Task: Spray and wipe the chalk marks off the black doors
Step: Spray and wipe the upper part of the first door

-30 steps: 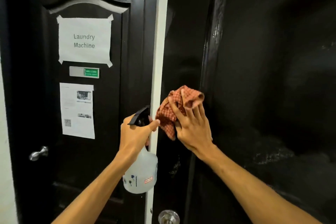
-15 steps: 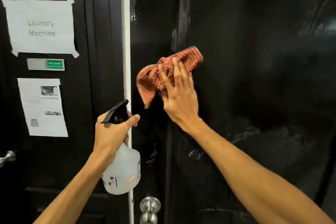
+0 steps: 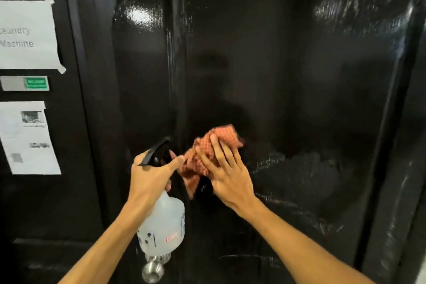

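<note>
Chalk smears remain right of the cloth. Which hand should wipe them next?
Right, likely. The right hand presses the cloth on the door beside the chalk smears; the left hand grips the spray bottle.

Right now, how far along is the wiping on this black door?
About halfway, I'd judge. Done: the door's upper panel looks glossy and mark-free. In hand: the right hand presses the cloth mid-door while the left hand holds the spray bottle. Left: white chalk smears right of the cloth and fainter lines lower down.
</note>
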Available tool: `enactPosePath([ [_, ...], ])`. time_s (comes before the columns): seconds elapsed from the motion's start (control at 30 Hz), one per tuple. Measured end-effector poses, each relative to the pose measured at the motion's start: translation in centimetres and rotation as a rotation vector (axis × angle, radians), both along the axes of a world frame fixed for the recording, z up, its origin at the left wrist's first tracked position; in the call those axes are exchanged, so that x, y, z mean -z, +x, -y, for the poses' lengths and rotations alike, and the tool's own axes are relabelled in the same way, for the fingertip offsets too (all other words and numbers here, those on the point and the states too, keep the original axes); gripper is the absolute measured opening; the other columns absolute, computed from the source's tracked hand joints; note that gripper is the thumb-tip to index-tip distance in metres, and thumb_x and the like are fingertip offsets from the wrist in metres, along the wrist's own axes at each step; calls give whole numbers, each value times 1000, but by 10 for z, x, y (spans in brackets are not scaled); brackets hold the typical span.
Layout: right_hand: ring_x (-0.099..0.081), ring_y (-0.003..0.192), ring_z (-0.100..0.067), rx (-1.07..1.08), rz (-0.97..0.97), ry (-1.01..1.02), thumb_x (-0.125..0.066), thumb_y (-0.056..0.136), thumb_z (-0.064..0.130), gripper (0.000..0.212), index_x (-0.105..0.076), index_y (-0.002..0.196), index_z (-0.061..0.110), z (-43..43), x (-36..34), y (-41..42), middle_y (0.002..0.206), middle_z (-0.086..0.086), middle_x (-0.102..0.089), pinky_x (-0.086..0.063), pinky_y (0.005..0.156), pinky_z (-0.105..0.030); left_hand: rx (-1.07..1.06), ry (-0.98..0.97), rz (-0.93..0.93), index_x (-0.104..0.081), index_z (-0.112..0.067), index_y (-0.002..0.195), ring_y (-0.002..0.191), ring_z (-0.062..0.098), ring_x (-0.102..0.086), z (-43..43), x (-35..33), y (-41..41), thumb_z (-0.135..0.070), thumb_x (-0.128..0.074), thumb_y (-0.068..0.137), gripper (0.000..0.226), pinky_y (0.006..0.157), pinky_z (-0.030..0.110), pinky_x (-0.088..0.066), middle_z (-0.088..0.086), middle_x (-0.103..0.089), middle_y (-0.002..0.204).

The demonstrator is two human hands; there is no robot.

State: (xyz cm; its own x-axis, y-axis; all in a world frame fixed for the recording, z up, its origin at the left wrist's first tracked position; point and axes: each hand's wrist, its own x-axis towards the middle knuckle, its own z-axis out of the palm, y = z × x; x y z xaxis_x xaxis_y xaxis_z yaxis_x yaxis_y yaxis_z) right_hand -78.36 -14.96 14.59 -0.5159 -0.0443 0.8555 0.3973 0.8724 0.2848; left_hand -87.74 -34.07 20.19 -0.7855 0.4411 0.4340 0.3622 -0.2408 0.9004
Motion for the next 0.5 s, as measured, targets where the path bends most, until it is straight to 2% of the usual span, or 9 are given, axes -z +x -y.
enactPosePath([
  [0.07,-22,155,-37,-17,-29,58,-70,84,22,84,-35,159,29,-31,-15,20,168,-8,-24,-17,127,-53,47,-28,20,-71,4,92,38,16,-41,-14,4,16,-13,-84,87,22,38,23,-37,22,-72,75],
  [0.1,-23,153,-40,7,-121,0,-69,87,24,81,-34,160,29,-43,-31,27,168,-8,-23,-18,127,-54,67,-51,20,-71,3,92,37,16,-41,-23,5,24,-12,-83,88,20,37,23,-36,21,-73,76],
  [0.17,-11,157,-40,85,-272,-196,-59,98,30,72,-26,162,26,-56,-48,44,170,-14,-11,-12,128,-53,102,-82,21,-71,2,91,37,16,-40,-43,9,41,-11,-82,90,17,37,23,-35,19,-71,72],
  [0.2,-5,158,-38,111,-299,-216,-57,100,30,72,-23,163,25,-61,-40,54,171,-16,-5,-10,128,-52,119,-94,18,-71,1,90,37,15,-40,-53,10,51,-11,-81,90,16,37,23,-35,18,-70,70],
  [0.23,-2,158,-36,110,-289,-195,-60,99,27,76,-21,164,24,-67,-20,62,171,-16,-1,-8,128,-51,132,-105,12,-71,0,89,37,15,-40,-62,11,59,-11,-82,90,16,37,24,-34,17,-69,68],
  [0.3,3,158,-34,105,-145,-105,-66,91,25,86,-20,164,27,-76,22,88,171,-12,6,-2,129,-49,168,-118,-4,-71,-1,88,37,15,-41,-81,12,78,-14,-83,88,18,38,26,-35,19,-69,70],
  [0.37,5,157,-39,124,-108,-40,-63,91,30,84,-20,163,32,-102,18,111,172,-9,5,2,129,-48,205,-142,-48,-71,-3,87,37,16,-43,-101,11,97,-19,-85,87,20,39,26,-38,22,-70,73],
  [0.43,1,155,-46,193,-248,-190,-59,98,32,77,-18,163,32,-127,-12,128,171,-14,-3,1,129,-48,224,-155,-50,-71,-3,89,36,16,-43,-124,13,116,-19,-84,88,20,39,26,-38,22,-72,75],
  [0.5,-2,157,-43,246,-407,-351,-54,104,33,70,-18,164,25,-138,-18,143,169,-22,-4,-7,128,-52,247,-149,-26,-71,-2,90,35,14,-42,-141,15,133,-16,-83,89,18,39,26,-38,18,-73,74],
])
